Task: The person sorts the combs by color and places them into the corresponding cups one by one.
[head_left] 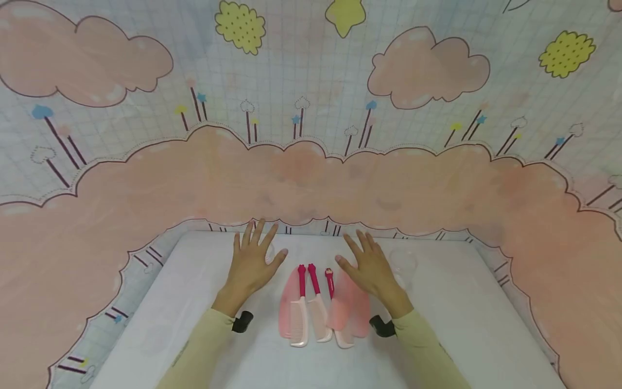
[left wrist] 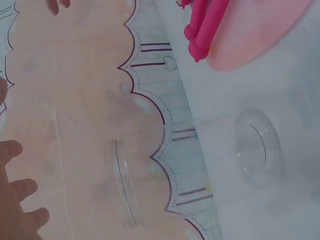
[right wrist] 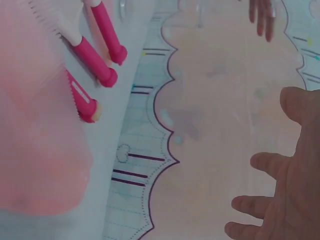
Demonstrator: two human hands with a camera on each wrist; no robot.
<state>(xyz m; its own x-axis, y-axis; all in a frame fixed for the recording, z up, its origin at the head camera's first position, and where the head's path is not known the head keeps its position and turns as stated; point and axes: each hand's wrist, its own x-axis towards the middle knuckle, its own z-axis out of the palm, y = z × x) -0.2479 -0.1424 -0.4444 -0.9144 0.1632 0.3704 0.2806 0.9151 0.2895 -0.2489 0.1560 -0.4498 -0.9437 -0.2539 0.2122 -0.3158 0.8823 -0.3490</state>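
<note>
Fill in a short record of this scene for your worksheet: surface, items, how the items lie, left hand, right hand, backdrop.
surface: white table
items: three combs with pink handles; two clear cups
how the items lie: combs side by side between the hands, handles pointing away from the person
left hand: fingers spread, holding nothing, left of the combs
right hand: fingers spread, holding nothing, at the right-hand comb's edge
backdrop: cloud-print cloth
</note>
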